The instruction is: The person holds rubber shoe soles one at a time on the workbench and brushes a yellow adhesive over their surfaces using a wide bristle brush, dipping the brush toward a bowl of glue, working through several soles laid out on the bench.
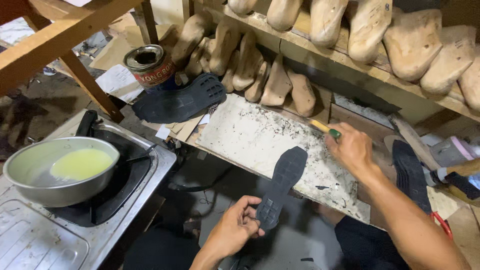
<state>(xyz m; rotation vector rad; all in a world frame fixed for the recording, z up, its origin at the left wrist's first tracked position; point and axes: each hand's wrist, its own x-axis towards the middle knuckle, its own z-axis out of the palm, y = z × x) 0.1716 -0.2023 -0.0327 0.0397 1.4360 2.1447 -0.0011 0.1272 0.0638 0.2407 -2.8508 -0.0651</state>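
Notably, left hand (232,231) pinched the black sole (281,186) by its heel while right hand (350,147) gripped a brush (325,128); that loose pinch risked slippage.

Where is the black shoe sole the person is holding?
The black shoe sole is low in the middle, pinched in the left hand, its far end lying on the stained white board.

My right hand (351,148) hides most of the brush (325,127) I grip; its bristle end is blurred. My left hand (235,227) covers the sole's (282,185) heel. The top edge cuts off the wooden shoe forms (367,27).
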